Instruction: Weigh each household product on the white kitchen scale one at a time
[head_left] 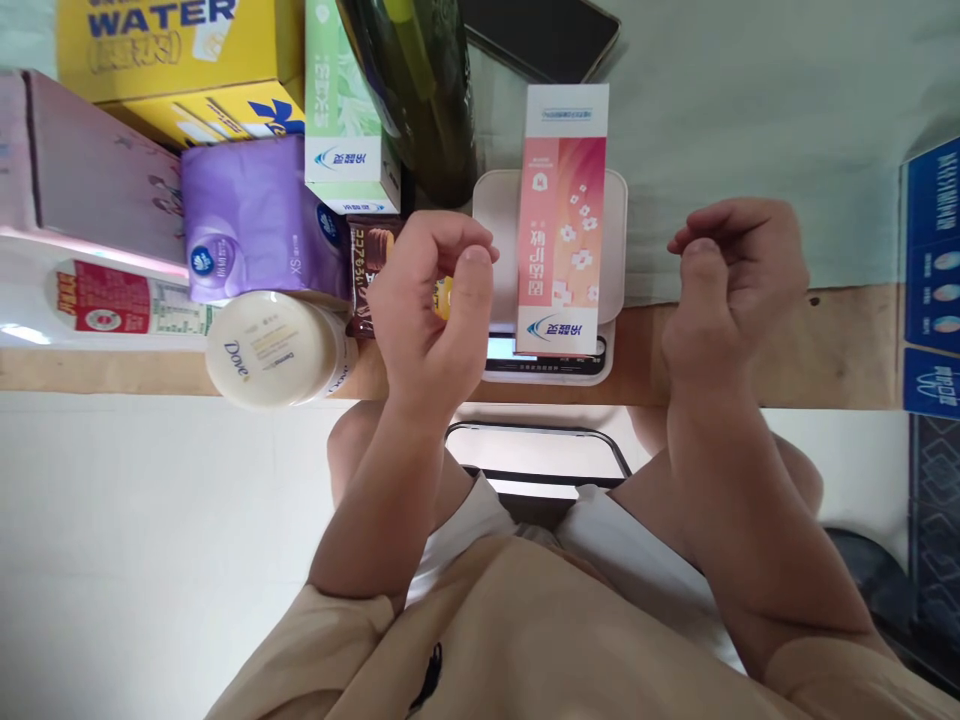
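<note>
My left hand (427,300) is curled over the table's front edge and pinches a small yellow thing (445,297), mostly hidden by the fingers. Just to its right, a tall pink-and-white box (561,220) lies on a white kitchen scale (616,240), whose lit display (504,349) shows at the near end. My right hand (731,285) hovers to the right of the scale with its fingers curled in, and nothing shows in it. A brown chocolate packet (365,275) sits right behind my left hand.
To the left are crowded a Dove jar (262,350), purple pack (255,215), green tissue box (345,100), dark green bottle (424,90), yellow WATER box (172,50), pink carton (90,160) and red-labelled bottle (105,300). A blue box (930,270) stands far right, a dark phone (547,35) at the back.
</note>
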